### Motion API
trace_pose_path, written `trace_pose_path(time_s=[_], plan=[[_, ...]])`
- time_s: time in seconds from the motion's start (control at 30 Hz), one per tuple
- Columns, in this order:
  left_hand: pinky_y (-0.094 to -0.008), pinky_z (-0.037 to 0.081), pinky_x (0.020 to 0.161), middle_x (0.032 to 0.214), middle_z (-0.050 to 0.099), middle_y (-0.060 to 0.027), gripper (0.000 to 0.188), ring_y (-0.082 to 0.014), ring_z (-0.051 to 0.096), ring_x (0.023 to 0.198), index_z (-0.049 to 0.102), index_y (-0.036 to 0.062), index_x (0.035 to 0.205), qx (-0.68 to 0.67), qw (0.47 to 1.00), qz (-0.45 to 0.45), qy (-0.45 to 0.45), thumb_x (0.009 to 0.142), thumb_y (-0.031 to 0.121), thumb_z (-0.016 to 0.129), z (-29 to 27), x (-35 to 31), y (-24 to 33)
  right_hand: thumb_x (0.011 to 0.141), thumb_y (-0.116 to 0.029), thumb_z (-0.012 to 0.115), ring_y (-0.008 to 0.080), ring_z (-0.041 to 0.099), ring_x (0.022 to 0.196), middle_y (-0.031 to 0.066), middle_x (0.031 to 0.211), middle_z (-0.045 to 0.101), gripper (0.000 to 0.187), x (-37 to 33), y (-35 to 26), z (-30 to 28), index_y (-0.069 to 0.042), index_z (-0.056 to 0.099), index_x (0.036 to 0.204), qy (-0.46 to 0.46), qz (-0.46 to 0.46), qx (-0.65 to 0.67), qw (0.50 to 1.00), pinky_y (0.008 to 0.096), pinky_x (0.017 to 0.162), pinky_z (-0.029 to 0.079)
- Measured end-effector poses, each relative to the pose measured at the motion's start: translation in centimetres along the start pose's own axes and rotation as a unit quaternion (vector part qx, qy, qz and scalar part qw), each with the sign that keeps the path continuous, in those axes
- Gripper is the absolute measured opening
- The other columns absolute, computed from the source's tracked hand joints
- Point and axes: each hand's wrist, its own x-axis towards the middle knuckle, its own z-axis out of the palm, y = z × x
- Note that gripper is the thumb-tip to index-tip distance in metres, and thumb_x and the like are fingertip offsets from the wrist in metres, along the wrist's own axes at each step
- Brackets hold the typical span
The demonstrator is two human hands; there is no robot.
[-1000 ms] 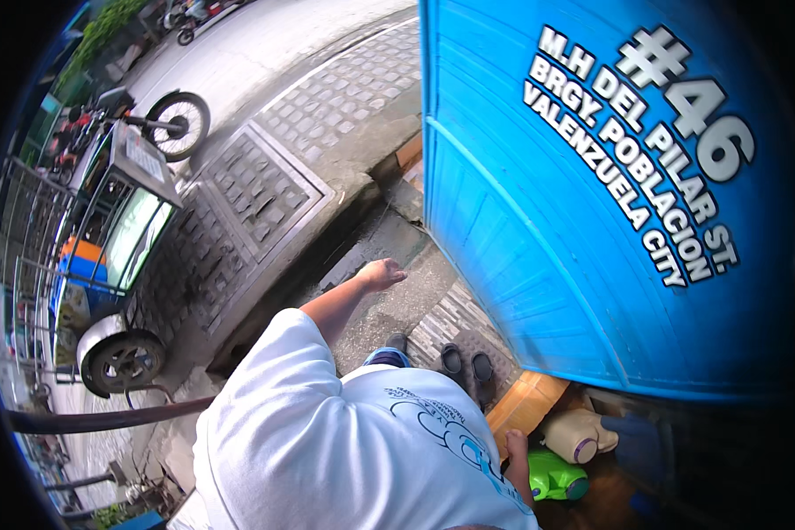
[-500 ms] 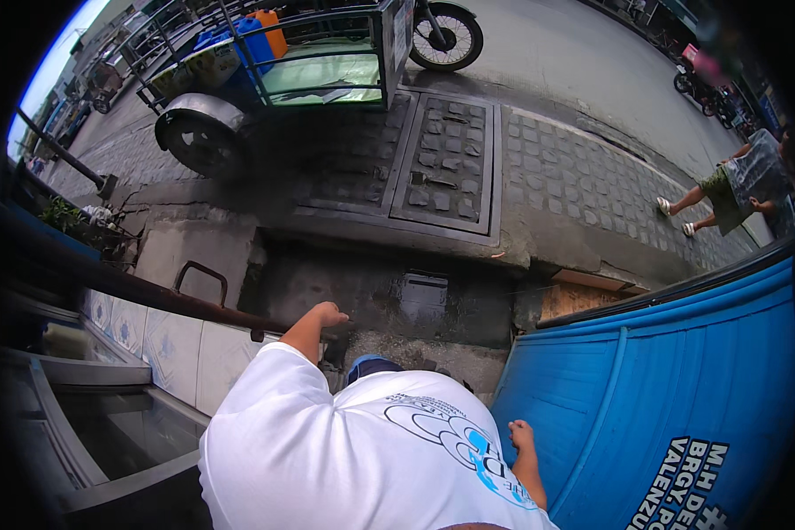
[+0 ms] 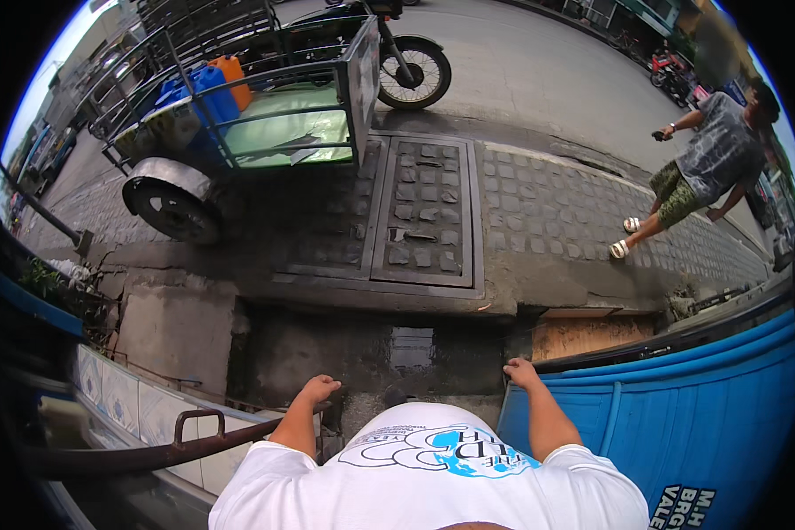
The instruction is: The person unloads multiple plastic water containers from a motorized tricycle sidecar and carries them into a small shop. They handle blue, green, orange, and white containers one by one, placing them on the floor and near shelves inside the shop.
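Note:
My left hand (image 3: 321, 389) hangs ahead of my white shirt, its fingers loosely curled in, with nothing visible in them. Beside it, lower down, runs a rusty metal rail (image 3: 172, 452) with a small loop handle. On the other side my right hand (image 3: 519, 371) is curled too, close to the top corner of a blue panel (image 3: 561, 424); whether it touches the edge I cannot tell. No held object shows in it. Between and beyond both hands lies a sunken, wet concrete floor (image 3: 327, 349).
A raised step edge leads to a paved sidewalk with a metal-framed cover (image 3: 424, 212). A motorcycle with a sidecar cart (image 3: 283, 124) holding blue and orange jugs stands at the far left. A person (image 3: 707, 159) walks at the right. A wooden board (image 3: 592, 337) lies near the panel.
My view has shifted, and the cart sits further left and lower. My right hand has come forward from beside my body to the panel's corner. The person at the right shows more fully.

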Motion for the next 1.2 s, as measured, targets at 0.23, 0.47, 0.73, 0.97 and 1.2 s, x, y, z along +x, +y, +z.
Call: trace_pose_path(time_s=[0.23, 0.47, 0.73, 0.97, 1.2], plan=[[-0.0373, 0.047, 0.095, 0.119, 0.062, -0.022, 0.062, -0.0303, 0.06, 0.113, 0.064, -0.0022, 0.115, 0.394, 0.91, -0.119, -0.048, 0.075, 0.044, 0.07, -4.0, -1.4, 0.8, 0.079, -0.037, 0.067, 0.0332, 0.062, 0.105, 0.0165, 0.11, 0.066, 0.046, 2.1, -7.7, 3.8, -0.008, 0.064, 0.114, -0.125, -0.003, -0.115, 0.985, 0.0425, 0.088, 0.049], [-0.0371, 0.047, 0.094, 0.119, 0.063, -0.0202, 0.061, -0.029, 0.061, 0.112, 0.065, -0.0008, 0.114, 0.401, 0.896, -0.16, -0.104, 0.075, 0.045, 0.071, -2.8, 1.2, 3.3, 0.08, -0.039, 0.066, 0.0328, 0.061, 0.107, 0.0158, 0.112, 0.065, 0.046, 5.4, -11.8, 4.2, -0.008, 0.064, 0.114, -0.17, -0.014, -0.178, 0.969, 0.0421, 0.089, 0.048], [-0.0368, 0.047, 0.093, 0.118, 0.064, -0.0182, 0.06, -0.0276, 0.062, 0.111, 0.065, 0.0008, 0.114, 0.399, 0.887, -0.186, -0.138, 0.074, 0.046, 0.071, -3.8, 0.2, 2.0, 0.081, -0.037, 0.066, 0.0324, 0.06, 0.11, 0.0156, 0.117, 0.064, 0.046, 4.3, -13.5, 3.7, -0.01, 0.063, 0.118, -0.135, 0.011, -0.11, 0.985, 0.0412, 0.092, 0.047], [-0.0366, 0.047, 0.093, 0.117, 0.065, -0.0164, 0.06, -0.0263, 0.063, 0.109, 0.066, 0.0021, 0.113, 0.383, 0.887, -0.207, -0.154, 0.073, 0.047, 0.071, -4.2, -1.1, -0.2, 0.081, -0.04, 0.066, 0.0327, 0.059, 0.112, 0.0154, 0.117, 0.064, 0.048, 1.5, -8.7, 3.8, -0.01, 0.063, 0.119, -0.147, 0.036, -0.185, 0.971, 0.0414, 0.094, 0.046], [-0.0363, 0.047, 0.092, 0.116, 0.066, -0.0146, 0.059, -0.025, 0.064, 0.108, 0.067, 0.0035, 0.112, 0.366, 0.885, -0.232, -0.171, 0.073, 0.048, 0.072, -5.0, -3.1, -2.3, 0.08, -0.037, 0.068, 0.0329, 0.062, 0.105, 0.0173, 0.112, 0.066, 0.048, 0.1, -7.8, 4.1, -0.006, 0.064, 0.116, -0.11, 0.034, -0.157, 0.981, 0.0417, 0.09, 0.048]])
